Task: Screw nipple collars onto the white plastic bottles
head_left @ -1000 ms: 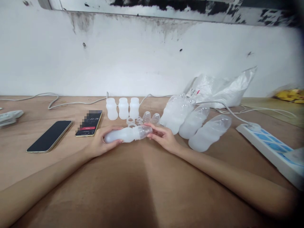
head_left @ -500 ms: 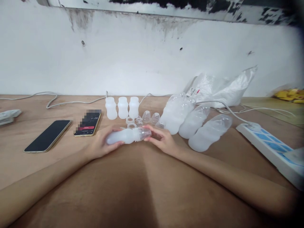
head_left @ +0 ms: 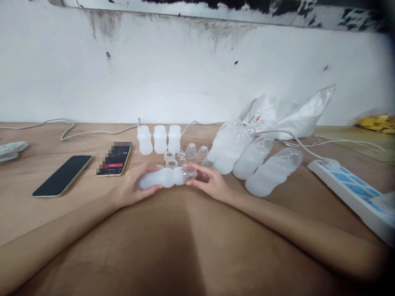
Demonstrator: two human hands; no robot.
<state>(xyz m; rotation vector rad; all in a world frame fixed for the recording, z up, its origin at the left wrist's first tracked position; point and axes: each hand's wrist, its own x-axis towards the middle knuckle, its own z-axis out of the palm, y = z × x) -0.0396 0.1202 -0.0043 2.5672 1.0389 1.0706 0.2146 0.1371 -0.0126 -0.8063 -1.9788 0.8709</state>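
A frosted white baby bottle (head_left: 166, 177) lies sideways between my hands, just above the table. My left hand (head_left: 135, 181) wraps round its base end. At the other end, my right hand (head_left: 210, 181) pinches the clear cap (head_left: 189, 175) with thumb and fingers; the cap sits over the bottle's collar. Behind the bottle lie white rings (head_left: 169, 156), small clear teats (head_left: 181, 159) and clear caps (head_left: 191, 151). Three open bottle bodies (head_left: 160, 139) stand upright in a row farther back.
Several capped bottles (head_left: 271, 172) lie together right of my right hand. Behind them rests a plastic bag (head_left: 284, 115) against the wall. A power strip (head_left: 352, 193) with cables is at the right. Two phones, one dark (head_left: 63, 176) and one lit (head_left: 115, 158), lie at the left.
Both hands keep their hold on the bottle and its cap, with scarcely any shift. The fingers of my right hand have moved slightly on the cap.
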